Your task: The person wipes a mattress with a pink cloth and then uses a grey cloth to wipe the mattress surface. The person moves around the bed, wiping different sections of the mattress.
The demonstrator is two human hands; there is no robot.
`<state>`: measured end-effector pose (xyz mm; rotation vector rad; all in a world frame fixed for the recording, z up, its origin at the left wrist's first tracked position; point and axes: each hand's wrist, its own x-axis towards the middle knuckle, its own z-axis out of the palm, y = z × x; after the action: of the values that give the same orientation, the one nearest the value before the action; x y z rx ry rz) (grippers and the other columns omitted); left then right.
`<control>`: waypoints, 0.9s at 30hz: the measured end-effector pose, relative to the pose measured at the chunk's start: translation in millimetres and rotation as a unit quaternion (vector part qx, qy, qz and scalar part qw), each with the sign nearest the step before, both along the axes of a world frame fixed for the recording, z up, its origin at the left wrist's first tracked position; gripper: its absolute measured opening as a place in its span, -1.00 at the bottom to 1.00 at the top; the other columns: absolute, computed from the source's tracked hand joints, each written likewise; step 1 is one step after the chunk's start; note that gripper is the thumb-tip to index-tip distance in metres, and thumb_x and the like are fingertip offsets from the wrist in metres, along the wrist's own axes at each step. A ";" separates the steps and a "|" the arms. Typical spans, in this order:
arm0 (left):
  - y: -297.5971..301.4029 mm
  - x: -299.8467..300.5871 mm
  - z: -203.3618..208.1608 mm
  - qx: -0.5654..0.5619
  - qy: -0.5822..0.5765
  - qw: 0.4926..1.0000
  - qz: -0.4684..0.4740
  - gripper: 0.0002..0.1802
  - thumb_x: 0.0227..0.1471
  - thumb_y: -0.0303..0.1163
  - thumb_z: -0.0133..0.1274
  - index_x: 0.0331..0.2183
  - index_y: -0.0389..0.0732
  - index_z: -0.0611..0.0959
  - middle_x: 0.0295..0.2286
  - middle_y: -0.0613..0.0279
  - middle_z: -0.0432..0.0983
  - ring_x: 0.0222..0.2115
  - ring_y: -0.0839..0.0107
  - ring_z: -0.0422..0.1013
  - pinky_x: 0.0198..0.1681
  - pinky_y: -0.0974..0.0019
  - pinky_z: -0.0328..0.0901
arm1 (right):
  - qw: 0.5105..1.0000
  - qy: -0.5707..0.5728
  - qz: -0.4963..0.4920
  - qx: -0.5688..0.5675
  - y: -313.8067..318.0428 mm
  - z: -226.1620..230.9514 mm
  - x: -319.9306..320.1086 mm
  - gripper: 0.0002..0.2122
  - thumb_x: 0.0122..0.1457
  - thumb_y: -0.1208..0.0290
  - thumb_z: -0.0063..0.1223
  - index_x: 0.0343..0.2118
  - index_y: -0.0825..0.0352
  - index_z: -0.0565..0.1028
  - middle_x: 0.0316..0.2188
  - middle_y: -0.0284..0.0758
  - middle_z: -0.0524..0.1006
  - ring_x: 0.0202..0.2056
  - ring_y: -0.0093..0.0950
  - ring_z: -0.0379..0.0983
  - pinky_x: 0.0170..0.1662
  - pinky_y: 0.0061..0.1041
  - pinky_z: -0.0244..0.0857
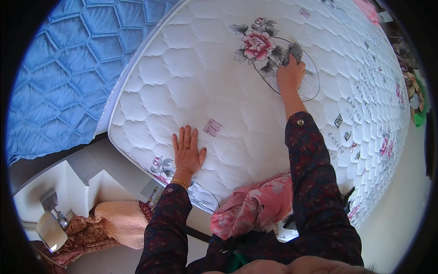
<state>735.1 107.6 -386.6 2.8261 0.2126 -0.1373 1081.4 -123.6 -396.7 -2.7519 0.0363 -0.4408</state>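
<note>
A white quilted mattress (219, 59) with printed pink and grey flowers spreads out before me. My left hand (186, 155) lies flat on it with fingers spread, beside a small printed square, and wears a ring and a bracelet. Farther off to the right, my right hand (290, 75) is closed on a bunched grey cloth (294, 51). The cloth touches the mattress over a printed round design, just right of a large pink flower. The fingertips are partly hidden by the hand and cloth.
Blue quilted bedding (73, 59) lies at the far left. A pink patterned cloth (255, 205) sits at the mattress's near edge. At lower left are white furniture (68, 182), a mirror (51, 231) and an orange towel (121, 221). Pale floor (388, 219) shows at right.
</note>
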 end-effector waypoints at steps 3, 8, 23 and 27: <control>1.0 0.4 0.1 0.005 0.009 1.000 0.000 -0.21 -0.01 -0.07 -0.05 0.18 -0.24 0.18 0.23 -0.01 -0.13 0.26 0.04 -0.24 0.26 -0.14 -0.40 | 0.994 -0.010 0.086 0.073 41.7 4.8 -13.6 -0.67 -0.08 0.53 -0.03 -0.18 0.18 0.52 -0.26 -0.09 0.41 -0.19 -0.13 0.37 -0.13 -0.23 0.29; -0.4 2.7 3.7 0.007 0.013 1.000 -0.002 -0.22 -0.02 -0.07 -0.05 0.17 -0.25 0.19 0.23 -0.01 -0.12 0.26 0.03 -0.23 0.26 -0.14 -0.40 | 0.902 0.150 0.401 0.050 111.4 23.8 -129.0 -0.71 0.05 0.48 -0.11 -0.14 0.17 0.51 -0.26 -0.13 0.43 -0.24 -0.14 0.38 -0.14 -0.23 0.32; 1.8 -0.3 -2.1 -0.010 0.001 1.000 0.003 -0.22 -0.03 -0.07 -0.03 0.16 -0.23 0.21 0.22 0.00 -0.09 0.26 0.04 -0.21 0.26 -0.14 -0.38 | 0.903 -0.016 0.429 -0.007 44.4 9.6 -43.0 -0.79 -0.05 0.48 -0.01 -0.32 0.15 0.58 -0.33 -0.28 0.46 -0.27 -0.24 0.37 -0.17 -0.32 0.31; 2.1 0.4 -0.9 -0.012 0.017 1.000 0.006 -0.22 -0.03 -0.07 -0.03 0.17 -0.23 0.20 0.23 -0.01 -0.10 0.26 0.03 -0.21 0.26 -0.15 -0.39 | 0.872 0.028 0.485 -0.056 -1.7 22.9 -50.0 -0.78 -0.08 0.51 -0.01 -0.34 0.16 0.58 -0.33 -0.27 0.46 -0.22 -0.27 0.36 -0.17 -0.31 0.30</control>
<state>735.5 109.7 -387.4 2.8006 0.2344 -0.1831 1031.4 -125.3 -373.8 -2.4601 -1.3142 -0.0666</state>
